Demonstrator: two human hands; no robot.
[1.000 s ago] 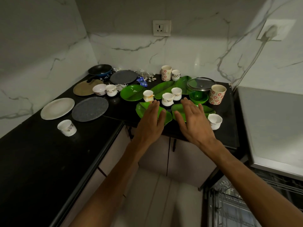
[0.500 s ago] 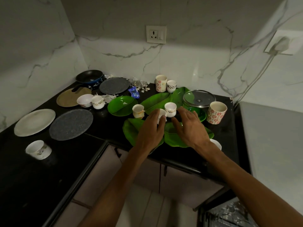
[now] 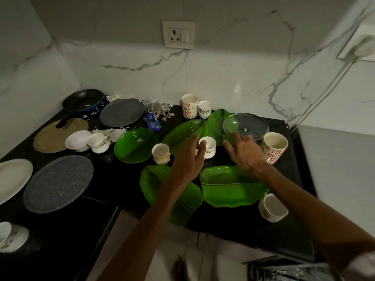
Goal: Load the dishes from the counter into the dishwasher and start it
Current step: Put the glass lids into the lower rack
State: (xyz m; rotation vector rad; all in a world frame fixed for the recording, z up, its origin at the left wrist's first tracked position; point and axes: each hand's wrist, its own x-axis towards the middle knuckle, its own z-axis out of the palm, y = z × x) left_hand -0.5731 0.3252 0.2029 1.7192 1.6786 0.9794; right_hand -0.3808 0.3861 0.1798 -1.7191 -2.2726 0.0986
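Where the black counter [image 3: 113, 179] runs off toward its left edge, a white cup [image 3: 11, 236] sits at the near side, with a white plate [image 3: 12, 179] behind it and a grey speckled plate [image 3: 58, 183] just beside that. Toward the back left corner lie a tan plate [image 3: 56, 136], a dark frying pan [image 3: 83, 100] and a second grey plate [image 3: 121, 112], with a white bowl [image 3: 78, 139] and a small handled cup [image 3: 99, 142] touching each other in front of them. Next comes a round green plate [image 3: 136, 145], then a cup with an orange stain [image 3: 160, 153] near the counter's middle. Both hands hover over the green leaf-shaped plates. The left hand [image 3: 188, 165] reaches forward with straight, slightly spread fingers, gripping nothing, its fingertips [image 3: 202, 148] at a small white cup [image 3: 209, 147]; whether they touch it I cannot tell. The right hand [image 3: 245, 155] is likewise spread flat and holds nothing, its fingertips at the rim of a glass lid [image 3: 247, 126]. A flowered mug [image 3: 274, 147] stands just beside that hand, and another white cup [image 3: 272, 207] lies tilted near the front right edge. At the back edge stand a tall flowered mug [image 3: 189, 106] and a smaller cup [image 3: 205, 109]. A dishwasher rack [image 3: 288, 272] shows below the counter's right end.
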